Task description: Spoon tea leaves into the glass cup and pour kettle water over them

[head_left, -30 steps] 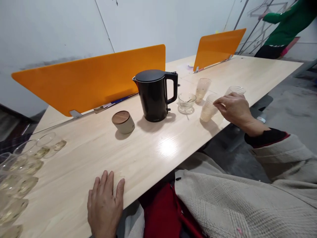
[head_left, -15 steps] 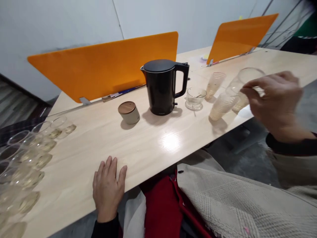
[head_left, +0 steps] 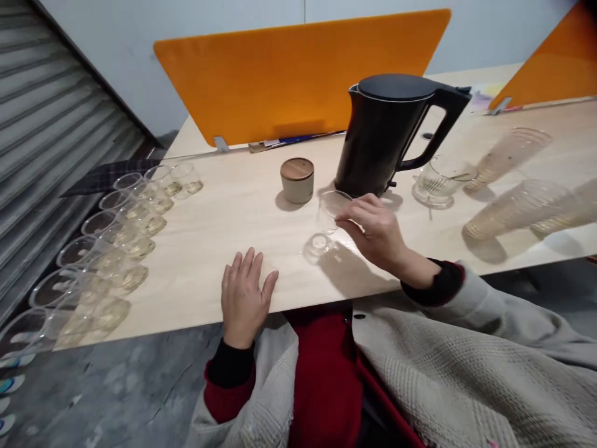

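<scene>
The right hand [head_left: 373, 231] pinches the rim of a clear cup [head_left: 326, 227] near the kettle [head_left: 392, 134]; it looks light, thin and slippery. The left hand [head_left: 243, 297] lies open on the table [head_left: 242, 205].

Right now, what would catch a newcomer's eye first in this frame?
The black kettle stands out, upright in front of the orange divider on the pale wooden table. Just before it, the right hand grips the rim of a clear cup while the left hand lies flat at the table edge. Many clear cups crowd the left end.
</scene>
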Tool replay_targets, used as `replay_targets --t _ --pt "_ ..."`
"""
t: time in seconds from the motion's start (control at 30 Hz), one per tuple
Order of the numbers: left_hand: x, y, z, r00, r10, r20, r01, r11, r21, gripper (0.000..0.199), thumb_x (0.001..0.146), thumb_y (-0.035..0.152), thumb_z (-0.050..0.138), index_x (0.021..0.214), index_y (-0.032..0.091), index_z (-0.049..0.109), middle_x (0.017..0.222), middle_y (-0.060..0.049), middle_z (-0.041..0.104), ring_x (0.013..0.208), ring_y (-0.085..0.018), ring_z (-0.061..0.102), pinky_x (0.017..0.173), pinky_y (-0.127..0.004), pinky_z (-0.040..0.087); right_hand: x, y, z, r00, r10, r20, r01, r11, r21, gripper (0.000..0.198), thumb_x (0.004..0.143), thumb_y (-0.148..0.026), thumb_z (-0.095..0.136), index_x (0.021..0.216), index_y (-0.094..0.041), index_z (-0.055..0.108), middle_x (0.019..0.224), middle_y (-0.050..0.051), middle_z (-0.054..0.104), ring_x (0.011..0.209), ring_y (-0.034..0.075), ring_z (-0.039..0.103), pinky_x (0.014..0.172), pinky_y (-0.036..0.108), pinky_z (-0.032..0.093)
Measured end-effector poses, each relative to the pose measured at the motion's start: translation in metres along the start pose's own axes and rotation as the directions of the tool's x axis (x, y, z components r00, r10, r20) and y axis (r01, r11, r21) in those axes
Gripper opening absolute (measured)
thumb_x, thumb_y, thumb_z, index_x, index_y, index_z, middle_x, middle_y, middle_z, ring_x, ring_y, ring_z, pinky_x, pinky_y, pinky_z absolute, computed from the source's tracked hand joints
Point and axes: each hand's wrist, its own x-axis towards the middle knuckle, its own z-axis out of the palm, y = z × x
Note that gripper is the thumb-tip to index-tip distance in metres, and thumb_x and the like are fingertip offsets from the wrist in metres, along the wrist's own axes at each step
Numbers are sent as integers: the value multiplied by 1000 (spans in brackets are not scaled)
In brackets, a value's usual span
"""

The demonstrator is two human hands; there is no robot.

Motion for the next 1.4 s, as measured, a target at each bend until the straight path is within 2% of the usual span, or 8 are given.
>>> replay_targets --t 0.1,0.27,0.43,0.63,0.77,0.97,1.17,1.4 --pt "-1 1 0 1000 -5 -2 5 1000 -5 57 109 53 43 147 16 62 163 -14 55 156 -39 43 128 -59 34 10 -2 26 997 -39 70 36 999 34 26 106 -29 53 88 -30 72 90 5 75 88 26 61 83 45 54" --pt "-1 1 1 1000 4 -21 -4 1000 -17 56 109 52 45 147 14 63 162 -14 56 154 -41 46 127 -62 35 11 -3 51 983 -97 158 105 994 -41 25 105 -23 54 90 -26 73 90 6 74 91 25 60 82 41 54" --pt "-1 0 3 999 11 -50 -13 999 -39 56 108 53 47 146 15 64 161 -15 57 152 -42 48 125 -65 37 6 1 64 979 -160 124 167 985 -52 20 105 -21 57 92 -20 72 90 7 75 91 23 59 84 38 53" --pt "-1 -1 4 998 19 -53 -21 999 -39 56 107 52 50 146 14 64 160 -15 58 152 -43 48 125 -66 38 4 0 68 980 -168 102 174 983 -51 20 105 -21 58 95 -20 75 93 8 77 92 25 63 84 40 56" --pt "-1 -1 4 998 22 -54 -24 999 -31 56 107 51 49 146 13 64 160 -16 58 152 -43 48 125 -66 38 3 0 68 983 -163 80 164 987 4 15 102 -19 62 107 -20 77 106 11 79 99 27 67 89 44 59" --pt "-2 -1 4 998 27 -55 -28 999 -16 57 108 52 48 146 13 64 160 -16 57 152 -43 48 124 -65 39 1 3 58 979 -205 7 205 979 11 26 96 -15 69 121 -20 74 121 11 78 110 28 69 94 47 60" --pt "-2 -1 4 998 27 -65 -28 999 -20 57 108 52 47 146 13 64 160 -16 58 152 -42 48 124 -66 39 2 9 57 977 -208 48 207 978 28 11 96 -16 70 103 -20 78 112 9 80 107 28 70 93 48 59" --pt "-1 -1 4 998 21 -58 -23 999 -22 55 107 51 49 146 15 64 160 -15 58 152 -43 48 124 -66 39 4 4 66 974 -225 29 221 971 92 13 101 -17 64 98 -19 76 103 7 80 105 25 69 90 41 61"
